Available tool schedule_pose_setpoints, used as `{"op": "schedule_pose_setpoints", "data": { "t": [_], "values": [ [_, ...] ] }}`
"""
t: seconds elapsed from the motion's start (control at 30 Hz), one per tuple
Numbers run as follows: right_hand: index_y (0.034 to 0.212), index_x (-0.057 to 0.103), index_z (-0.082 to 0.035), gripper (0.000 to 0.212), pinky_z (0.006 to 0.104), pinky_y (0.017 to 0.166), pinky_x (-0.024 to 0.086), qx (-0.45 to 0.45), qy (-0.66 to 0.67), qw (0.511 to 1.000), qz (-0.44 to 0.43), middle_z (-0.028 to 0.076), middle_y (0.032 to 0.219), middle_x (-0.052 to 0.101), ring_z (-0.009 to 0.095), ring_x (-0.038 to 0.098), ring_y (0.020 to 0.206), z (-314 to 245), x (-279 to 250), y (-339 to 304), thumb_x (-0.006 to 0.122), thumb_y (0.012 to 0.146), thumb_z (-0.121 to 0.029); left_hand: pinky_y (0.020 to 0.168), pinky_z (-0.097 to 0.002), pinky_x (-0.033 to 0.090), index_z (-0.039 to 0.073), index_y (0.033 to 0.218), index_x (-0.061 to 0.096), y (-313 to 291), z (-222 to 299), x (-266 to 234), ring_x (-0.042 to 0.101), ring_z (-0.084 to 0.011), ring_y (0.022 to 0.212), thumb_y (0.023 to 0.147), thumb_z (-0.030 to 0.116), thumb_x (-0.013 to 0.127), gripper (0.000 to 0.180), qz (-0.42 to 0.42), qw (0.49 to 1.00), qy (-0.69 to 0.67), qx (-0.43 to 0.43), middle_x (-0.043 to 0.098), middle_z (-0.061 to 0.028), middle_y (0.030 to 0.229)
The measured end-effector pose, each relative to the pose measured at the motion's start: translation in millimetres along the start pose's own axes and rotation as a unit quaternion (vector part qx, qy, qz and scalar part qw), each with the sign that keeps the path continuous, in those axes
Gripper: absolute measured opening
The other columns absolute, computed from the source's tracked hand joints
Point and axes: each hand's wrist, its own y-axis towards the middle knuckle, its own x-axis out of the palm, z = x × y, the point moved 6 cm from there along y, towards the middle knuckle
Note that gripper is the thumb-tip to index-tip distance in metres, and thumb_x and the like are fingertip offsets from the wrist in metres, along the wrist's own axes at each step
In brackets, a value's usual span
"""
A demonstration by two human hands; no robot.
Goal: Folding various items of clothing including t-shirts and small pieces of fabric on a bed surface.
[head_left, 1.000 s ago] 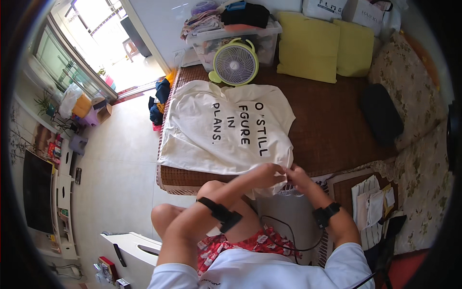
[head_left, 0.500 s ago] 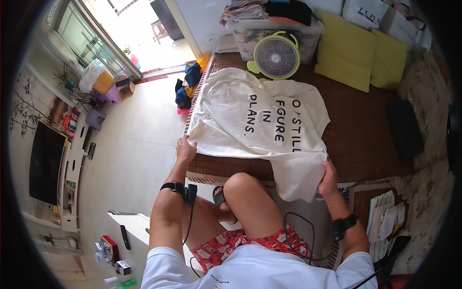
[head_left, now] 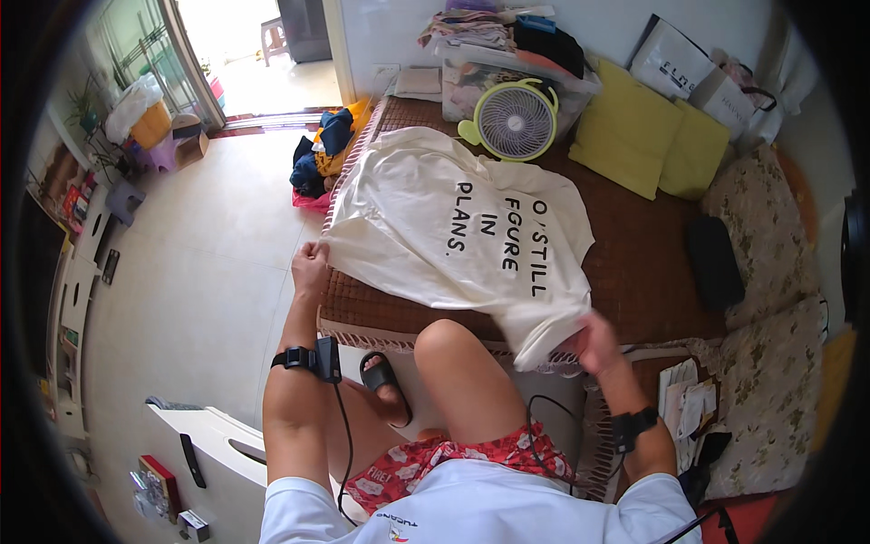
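Note:
A cream T-shirt (head_left: 399,208) with black lettering lies spread on a brown woven mat, its print turned sideways. My left hand (head_left: 311,265) is closed on the shirt's near left corner, at the mat's fringed edge. At the sleeve end on the right, my right hand (head_left: 598,344) grips the fabric; its fingers are partly blurred and the sleeve bunches and folds beside it. The near right part of the shirt hangs slightly over the mat's front edge.
A green round fan (head_left: 516,122) stands behind the shirt, before a clear plastic bin (head_left: 571,95) of clothes. Yellow cushions (head_left: 625,136) lean at the back right; a black case (head_left: 716,263) rests at the right. Bundled dark and yellow clothes (head_left: 317,159) lie beyond the mat's left edge.
My view has swung somewhat to the right. The sleeve at my right hand was hanging flat and wide; now it is bunched and lifted inward. My left hand keeps its corner.

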Motion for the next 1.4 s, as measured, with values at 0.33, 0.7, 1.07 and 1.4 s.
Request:
{"op": "schedule_pose_setpoints", "data": {
  "t": [0.33,0.7,1.07,1.4],
  "values": [
    [0.121,0.054,0.002,0.029,0.0393,0.095,0.048,-0.136,0.021,0.986,0.096,0.013,0.115,0.061,0.025,0.061,0.104,-12.7,-7.2,-2.1,0.049,0.098,-0.015,0.071,-0.035,0.051,0.0,0.098,0.067,-10.6,-28.2,-23.1,0.066,-0.0218,0.072,0.087,0.018,0.064,0.022,-0.039,0.992,0.104,-0.054,0.069,-0.0124,0.078],
    [0.123,0.052,0.0,0.029,0.0331,0.084,0.052,-0.132,-0.129,0.971,0.151,0.011,0.107,0.064,0.019,0.063,0.094,-28.0,-36.0,-4.2,0.055,0.097,-0.013,0.049,-0.0217,0.032,0.011,0.088,0.062,-17.6,-2.3,-44.4,0.04,-0.006,0.059,0.079,0.017,0.05,0.015,-0.07,0.891,-0.422,-0.15,0.048,0.004,0.068],
    [0.123,0.059,0.001,0.037,0.028,0.07,0.056,-0.057,-0.218,0.974,0.033,0.01,0.101,0.065,0.015,0.064,0.077,-31.4,16.3,-30.6,0.052,0.087,0.003,0.049,-0.0288,0.053,-0.003,0.102,0.062,-31.4,-19.9,-56.6,0.063,-0.0133,0.063,0.086,0.032,0.073,0.04,-0.207,0.971,0.114,-0.039,0.062,-0.0069,0.075],
    [0.109,0.071,-0.004,0.034,0.0349,0.067,0.054,-0.305,-0.762,0.571,-0.005,0.017,0.09,0.071,0.023,0.07,0.074,-83.0,59.5,-43.9,0.052,0.081,0.005,0.051,-0.0274,0.055,0.004,0.091,0.058,-21.7,-6.6,-62.4,0.058,-0.009,0.055,0.095,0.031,0.064,0.028,-0.099,0.982,-0.136,-0.085,0.062,-0.0038,0.075]
  ]
}}
